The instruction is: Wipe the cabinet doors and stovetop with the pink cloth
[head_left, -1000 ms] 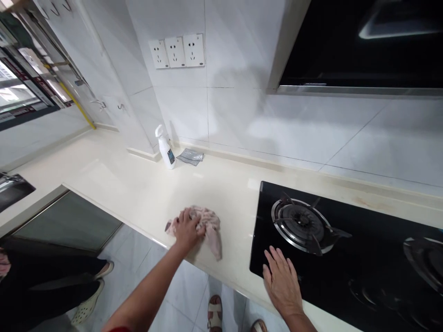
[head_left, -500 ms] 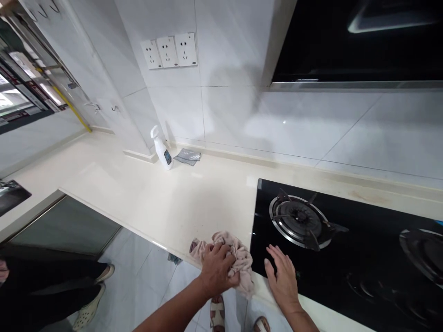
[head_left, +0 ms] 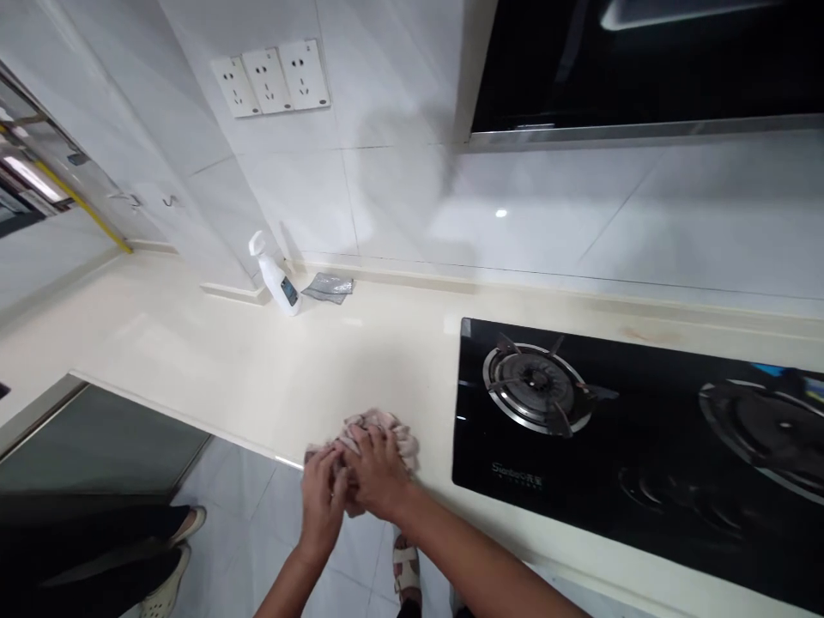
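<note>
Glossy cream countertop [head_left: 238, 369], loaded along back and front.
Crumpled pink cloth [head_left: 404, 441] at front edge; white spray bottle [head_left: 276, 281] upright beside grey sheet [head_left: 328, 287]; black gas hob [head_left: 572, 472] at right.

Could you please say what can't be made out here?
In the head view:
- Part of the crumpled pale-pink fabric cloth: hidden by bare left hand and bare right hand.
- Label print on the white plastic spray bottle: too small.
- Right end of the black glass hob: cut off by the right edge.
</note>
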`<state>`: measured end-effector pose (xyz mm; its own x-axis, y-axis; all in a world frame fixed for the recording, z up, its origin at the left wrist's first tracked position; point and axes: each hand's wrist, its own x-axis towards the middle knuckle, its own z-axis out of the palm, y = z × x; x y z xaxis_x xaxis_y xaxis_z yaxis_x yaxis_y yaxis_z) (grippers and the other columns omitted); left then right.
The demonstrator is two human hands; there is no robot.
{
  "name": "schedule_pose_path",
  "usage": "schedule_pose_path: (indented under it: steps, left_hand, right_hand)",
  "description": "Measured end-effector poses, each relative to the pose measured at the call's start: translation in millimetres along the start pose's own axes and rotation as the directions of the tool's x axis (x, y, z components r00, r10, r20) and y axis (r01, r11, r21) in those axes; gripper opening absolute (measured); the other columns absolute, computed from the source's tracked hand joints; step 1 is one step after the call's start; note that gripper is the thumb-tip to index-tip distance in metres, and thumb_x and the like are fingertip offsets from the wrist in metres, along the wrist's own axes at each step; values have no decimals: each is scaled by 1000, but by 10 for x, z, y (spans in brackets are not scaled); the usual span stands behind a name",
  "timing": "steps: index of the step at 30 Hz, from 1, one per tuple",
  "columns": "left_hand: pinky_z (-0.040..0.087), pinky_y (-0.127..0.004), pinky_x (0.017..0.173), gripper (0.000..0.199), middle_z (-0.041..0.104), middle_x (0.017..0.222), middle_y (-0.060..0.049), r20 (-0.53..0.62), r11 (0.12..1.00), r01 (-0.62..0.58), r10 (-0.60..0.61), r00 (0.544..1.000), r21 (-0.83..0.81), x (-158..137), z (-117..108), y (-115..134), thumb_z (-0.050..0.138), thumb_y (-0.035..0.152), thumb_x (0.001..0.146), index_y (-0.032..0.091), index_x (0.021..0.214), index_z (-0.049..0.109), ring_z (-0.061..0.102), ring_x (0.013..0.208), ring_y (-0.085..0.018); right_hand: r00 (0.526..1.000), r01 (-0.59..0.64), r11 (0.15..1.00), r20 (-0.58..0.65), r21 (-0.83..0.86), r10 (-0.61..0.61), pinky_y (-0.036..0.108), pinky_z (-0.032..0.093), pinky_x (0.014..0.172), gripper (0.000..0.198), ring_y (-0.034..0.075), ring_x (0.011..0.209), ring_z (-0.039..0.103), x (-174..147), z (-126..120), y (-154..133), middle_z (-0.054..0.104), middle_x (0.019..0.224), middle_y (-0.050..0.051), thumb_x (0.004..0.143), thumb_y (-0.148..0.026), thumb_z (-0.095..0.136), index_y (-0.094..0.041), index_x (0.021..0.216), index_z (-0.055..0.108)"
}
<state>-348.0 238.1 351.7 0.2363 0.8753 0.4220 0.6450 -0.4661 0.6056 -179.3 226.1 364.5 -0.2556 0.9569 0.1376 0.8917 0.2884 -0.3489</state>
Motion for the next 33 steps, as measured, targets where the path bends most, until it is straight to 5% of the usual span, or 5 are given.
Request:
schedule_pose_path:
  steps: [11, 17, 22, 28, 33]
  left_hand:
    - [51, -45, 98, 26, 65, 114, -8, 68, 993, -117, 118, 991, -13, 373, 313, 164, 46, 31, 99, 22, 120, 60, 59, 110, -24]
    - [48, -44, 97, 24, 65, 117, -9, 264, 941, -338, 327, 907, -5, 452, 765, 564, 49, 25, 97, 23, 116, 63, 58, 113, -24]
    - [43, -48, 103, 23, 62, 122, -9, 286, 933, -360, 339, 896, 20, 380, 895, 653, 50, 19, 96, 24, 115, 62, 52, 123, -27]
    - [43, -50, 102, 29, 59, 123, -10, 218, 933, -360, 351, 911, 4, 383, 877, 544, 46, 19, 97, 26, 123, 56, 50, 121, -27]
    - [44, -50, 100, 30, 59, 118, -10, 162, 938, -347, 345, 925, -17, 422, 919, 483, 46, 21, 97, 26, 126, 52, 53, 116, -28]
  right_hand:
    - [963, -196, 979, -177, 48, 202, 46, 35, 99, 35, 27, 110, 46, -1364, -161, 479, 54, 121, 9, 87, -51, 62, -25, 109, 64]
    - [717, -502, 836, -433, 221, 545, 33, 47, 78, 26, 21, 93, 54, -2363, -551, 1037, 55, 101, 8, 93, -44, 53, -21, 98, 64]
    - [575, -698, 702, -474, 142, 668, 40, 47, 86, 44, 26, 103, 53, -1967, -840, 1500, 51, 118, 13, 93, -55, 51, -22, 115, 69]
    - [705, -702, 705, -231, -101, 670, 60, 33, 94, 55, 40, 117, 41, -869, -716, 1170, 42, 140, 14, 81, -62, 68, -31, 126, 63]
    - [895, -444, 893, -93, -76, 437, 53, 32, 97, 46, 34, 118, 40, -946, -546, 700, 46, 138, 9, 81, -55, 70, -29, 118, 63]
